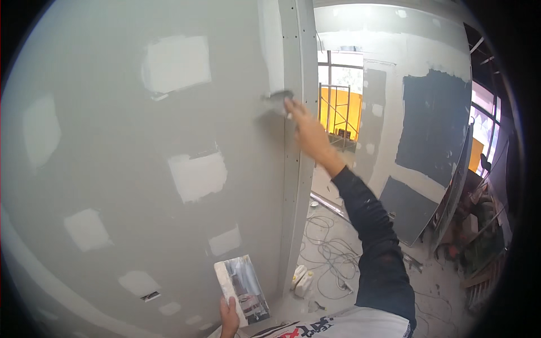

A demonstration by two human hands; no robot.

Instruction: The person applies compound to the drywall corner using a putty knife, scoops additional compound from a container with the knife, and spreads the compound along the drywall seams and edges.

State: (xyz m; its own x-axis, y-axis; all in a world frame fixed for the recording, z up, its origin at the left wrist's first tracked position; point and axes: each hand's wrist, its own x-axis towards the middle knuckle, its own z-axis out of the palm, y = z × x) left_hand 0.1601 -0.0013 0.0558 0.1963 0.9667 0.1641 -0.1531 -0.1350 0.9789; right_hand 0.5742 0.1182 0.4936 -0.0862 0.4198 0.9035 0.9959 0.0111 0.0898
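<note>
My right hand (313,135) reaches up and grips a putty knife (280,95). Its blade lies against the grey drywall (124,129), just left of the wall's edge. A pale strip of joint compound (271,48) runs up the wall above the blade. Down at the lower middle, my left hand (230,316) is closed on a shiny rectangular mud pan (248,287). White compound coats the pan's left side. Only a few of the left fingers show; the pan and the picture's lower edge hide the others.
White compound patches (179,63) dot the wall. A corner strip with screw holes (292,73) edges it. Beyond, cables (329,248) coil over the floor near white plastic bottles (303,280). Scaffolding (338,110) stands farther back, and clutter (479,225) piles up at right beside leaning boards.
</note>
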